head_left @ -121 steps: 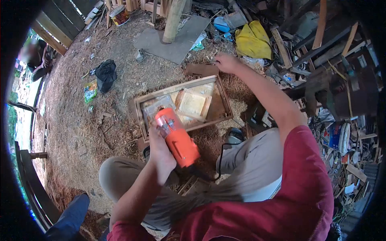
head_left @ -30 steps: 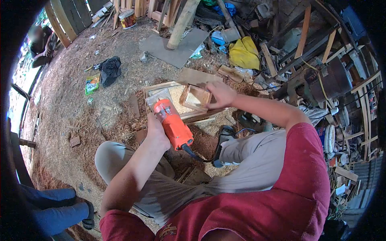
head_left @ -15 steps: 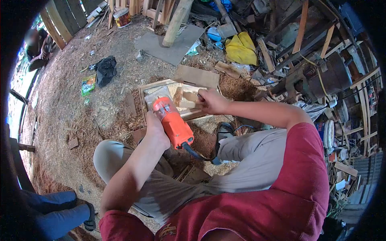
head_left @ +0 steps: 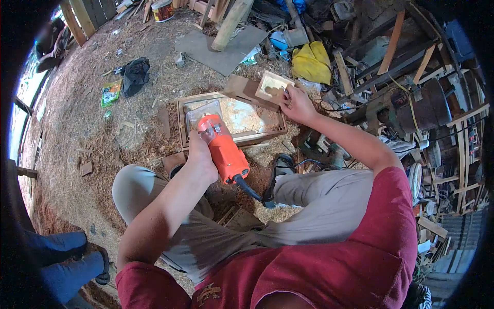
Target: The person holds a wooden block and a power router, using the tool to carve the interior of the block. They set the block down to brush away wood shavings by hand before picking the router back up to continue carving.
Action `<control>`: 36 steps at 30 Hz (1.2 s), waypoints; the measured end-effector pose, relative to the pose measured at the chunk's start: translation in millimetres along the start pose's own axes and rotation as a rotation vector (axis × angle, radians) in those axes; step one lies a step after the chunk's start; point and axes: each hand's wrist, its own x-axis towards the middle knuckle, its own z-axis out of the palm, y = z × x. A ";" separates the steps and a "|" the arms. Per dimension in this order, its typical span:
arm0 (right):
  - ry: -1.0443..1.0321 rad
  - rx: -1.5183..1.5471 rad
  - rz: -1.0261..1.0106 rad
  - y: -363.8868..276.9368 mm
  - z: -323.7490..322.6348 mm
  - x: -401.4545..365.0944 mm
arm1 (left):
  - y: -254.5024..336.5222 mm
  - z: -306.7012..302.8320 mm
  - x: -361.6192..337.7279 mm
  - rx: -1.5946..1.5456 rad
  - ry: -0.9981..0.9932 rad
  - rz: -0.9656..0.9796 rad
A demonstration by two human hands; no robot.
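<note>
My left hand is wrapped round an orange trim router with a clear base. The router lies tilted, its base over the left part of a shallow wooden box and its black cord trailing toward my leg. My right hand grips the edge of a small pale wooden piece with a hollow cut in it. That piece is at the box's far right corner, above a brown flat board. Pale shavings or dust lie inside the box.
Sawdust covers the ground. A black plastic bag and a green packet lie at left. Scrap wood, a yellow sack and a motor-like machine crowd the right. A person's legs show lower left; another person sits upper left.
My right hand has moved the wooden piece away and to the right, from over the box to the brown board. The router stays in my left hand, nearly unmoved.
</note>
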 end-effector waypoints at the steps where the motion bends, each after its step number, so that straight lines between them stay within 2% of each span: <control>1: 0.000 0.005 -0.011 2.3 2.4 -2.3 | -0.4 -0.9 1.1 -0.006 -0.006 0.004; 20: -0.004 0.059 -0.059 7.3 20.6 -8.5 | -3.9 -3.6 17.2 -0.063 -0.049 -0.022; 23: 0.050 0.001 -0.114 -0.4 16.0 -8.0 | -2.7 0.1 9.7 -0.016 -0.011 -0.014; 29: -0.221 0.122 -0.290 -30.3 20.8 -8.6 | -2.3 3.1 4.7 0.022 0.016 0.029; 30: -0.144 0.199 -0.352 -46.9 15.9 -8.8 | -2.0 4.0 2.9 0.027 0.026 0.030; 36: -0.169 0.171 -0.487 -50.6 40.5 -6.1 | -3.9 -6.7 22.7 0.000 -0.042 0.093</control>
